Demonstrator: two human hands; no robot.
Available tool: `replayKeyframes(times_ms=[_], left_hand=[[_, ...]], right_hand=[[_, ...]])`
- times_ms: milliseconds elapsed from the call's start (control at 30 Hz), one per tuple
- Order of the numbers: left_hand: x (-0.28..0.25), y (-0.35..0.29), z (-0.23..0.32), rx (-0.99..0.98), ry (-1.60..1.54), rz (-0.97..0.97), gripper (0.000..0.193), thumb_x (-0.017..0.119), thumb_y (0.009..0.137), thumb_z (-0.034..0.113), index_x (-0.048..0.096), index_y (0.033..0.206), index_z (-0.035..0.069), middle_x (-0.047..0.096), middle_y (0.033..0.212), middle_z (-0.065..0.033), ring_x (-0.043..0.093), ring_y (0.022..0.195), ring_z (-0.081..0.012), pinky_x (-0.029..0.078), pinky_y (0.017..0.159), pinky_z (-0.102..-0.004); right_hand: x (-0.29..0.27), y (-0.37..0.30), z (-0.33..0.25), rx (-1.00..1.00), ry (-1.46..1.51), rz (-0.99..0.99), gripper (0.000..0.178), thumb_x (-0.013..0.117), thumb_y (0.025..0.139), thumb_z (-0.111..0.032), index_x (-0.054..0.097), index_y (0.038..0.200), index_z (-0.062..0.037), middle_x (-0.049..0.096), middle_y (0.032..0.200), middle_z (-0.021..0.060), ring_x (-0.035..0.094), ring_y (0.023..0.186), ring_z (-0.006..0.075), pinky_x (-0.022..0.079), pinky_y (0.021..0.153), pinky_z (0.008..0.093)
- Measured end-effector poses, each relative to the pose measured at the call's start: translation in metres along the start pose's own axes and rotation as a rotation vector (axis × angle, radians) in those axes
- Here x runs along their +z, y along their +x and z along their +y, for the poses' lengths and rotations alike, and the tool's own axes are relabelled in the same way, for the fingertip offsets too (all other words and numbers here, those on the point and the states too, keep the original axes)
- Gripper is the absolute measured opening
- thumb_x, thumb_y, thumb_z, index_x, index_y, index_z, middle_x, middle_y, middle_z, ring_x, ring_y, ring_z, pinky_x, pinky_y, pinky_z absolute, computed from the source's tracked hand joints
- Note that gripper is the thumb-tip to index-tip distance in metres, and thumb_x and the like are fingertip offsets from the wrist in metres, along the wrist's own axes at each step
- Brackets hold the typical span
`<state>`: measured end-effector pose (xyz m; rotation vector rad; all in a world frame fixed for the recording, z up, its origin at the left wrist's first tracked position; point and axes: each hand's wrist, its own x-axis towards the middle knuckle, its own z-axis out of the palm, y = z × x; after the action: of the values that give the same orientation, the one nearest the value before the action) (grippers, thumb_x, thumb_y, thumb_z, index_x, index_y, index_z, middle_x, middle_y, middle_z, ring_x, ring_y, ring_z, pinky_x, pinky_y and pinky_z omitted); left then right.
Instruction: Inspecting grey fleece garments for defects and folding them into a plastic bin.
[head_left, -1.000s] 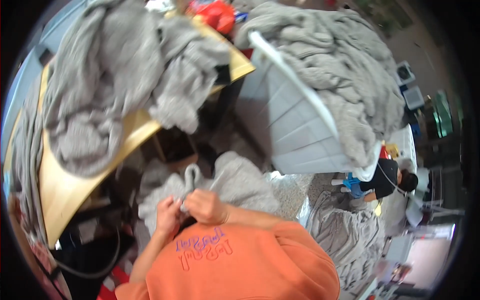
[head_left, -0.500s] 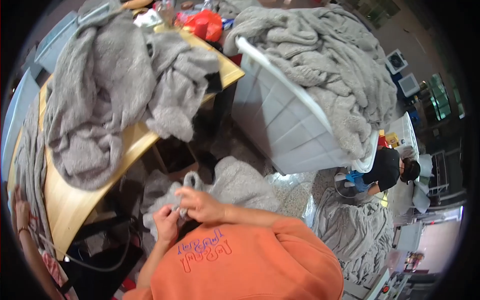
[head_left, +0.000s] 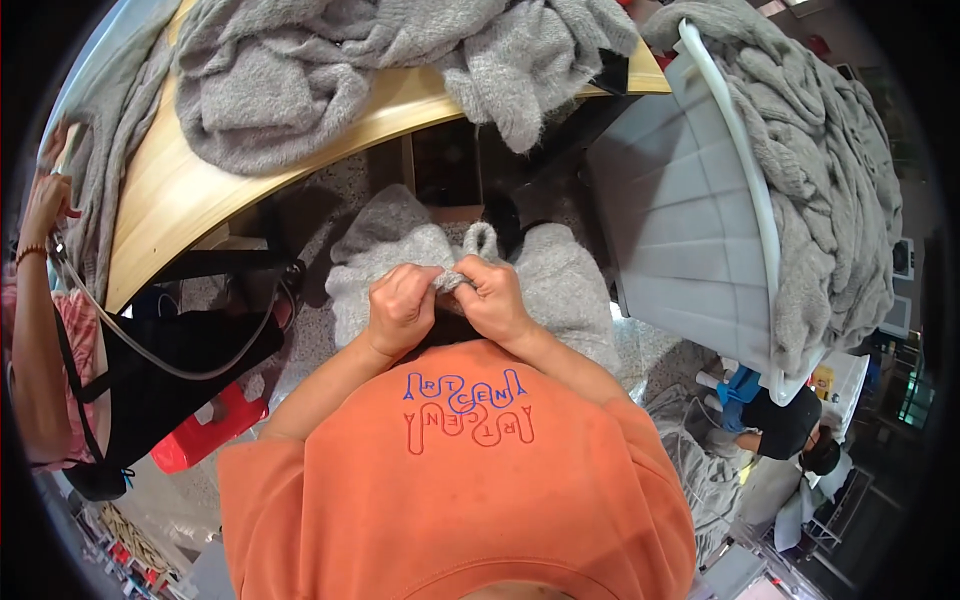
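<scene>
A fuzzy grey knit garment (head_left: 395, 250) lies spread over my lap, below the table edge, with a small loop of it standing up beyond my hands. My left hand (head_left: 402, 308) is closed, thumb and fingers pinching a short, thick edge of the knit. Right beside it, my right hand (head_left: 492, 300) pinches the same edge, so the gathered bit of cloth runs between the two. Whether anything small is hidden inside the fingers cannot be seen.
Grey knit pieces (head_left: 290, 80) cover part of the wooden table (head_left: 150, 215) ahead. At right stands a pale plastic bin (head_left: 690, 190) heaped with similar knits. A co-worker's arm (head_left: 40, 215) reaches in at left, near a red stool (head_left: 210, 430); another person (head_left: 775, 420) bends at right.
The view has swung to the right and down, so table and bin sit higher. My right hand has come down level beside my left, and both still grip the knit.
</scene>
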<state>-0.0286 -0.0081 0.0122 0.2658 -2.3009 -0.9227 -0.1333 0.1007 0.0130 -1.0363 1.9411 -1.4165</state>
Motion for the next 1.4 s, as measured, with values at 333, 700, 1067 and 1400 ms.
replayKeyframes(times_ms=[333, 700, 1067, 1400], left_hand=[[-0.009, 0.003, 0.016, 0.077, -0.029, 0.128, 0.024, 0.054, 0.060, -0.013, 0.058, 0.081, -0.001, 0.059, 0.070, -0.0132, 0.058, 0.061, -0.0264, 0.047, 0.053, -0.0312], [-0.003, -0.002, 0.013, 0.113, 0.010, 0.047, 0.022, 0.055, 0.061, -0.012, 0.057, 0.081, -0.001, 0.059, 0.070, -0.0122, 0.058, 0.058, -0.0248, 0.046, 0.051, -0.0303], [-0.010, -0.015, -0.019, -0.280, -0.160, -0.055, 0.010, 0.060, 0.071, -0.003, 0.059, 0.080, -0.001, 0.056, 0.065, -0.0078, 0.052, 0.055, -0.0162, 0.041, 0.052, -0.0248], [-0.027, 0.000, -0.008, -0.715, -0.519, -0.309, 0.003, 0.061, 0.074, 0.001, 0.061, 0.077, 0.000, 0.055, 0.063, 0.0032, 0.047, 0.058, -0.0024, 0.038, 0.049, -0.0192]], right_hand=[[-0.008, -0.004, -0.017, -0.096, 0.069, -0.032, 0.009, 0.051, 0.072, 0.006, 0.057, 0.077, 0.0025, 0.056, 0.064, 0.0074, 0.053, 0.059, 0.0108, 0.042, 0.052, 0.0250], [-0.002, -0.005, -0.003, -0.021, -0.018, 0.038, 0.005, 0.055, 0.071, 0.003, 0.056, 0.075, 0.0017, 0.057, 0.067, 0.0031, 0.051, 0.061, 0.0062, 0.042, 0.052, 0.0232], [-0.038, 0.004, 0.005, 0.075, 0.072, 0.207, 0.014, 0.057, 0.071, 0.000, 0.056, 0.085, 0.0006, 0.060, 0.084, 0.0059, 0.056, 0.071, 0.0118, 0.046, 0.062, 0.0252], [-0.011, 0.013, 0.002, -0.188, -0.042, -0.246, 0.007, 0.059, 0.070, -0.001, 0.056, 0.076, 0.0005, 0.051, 0.064, 0.0103, 0.051, 0.060, 0.0246, 0.040, 0.057, 0.0342]])
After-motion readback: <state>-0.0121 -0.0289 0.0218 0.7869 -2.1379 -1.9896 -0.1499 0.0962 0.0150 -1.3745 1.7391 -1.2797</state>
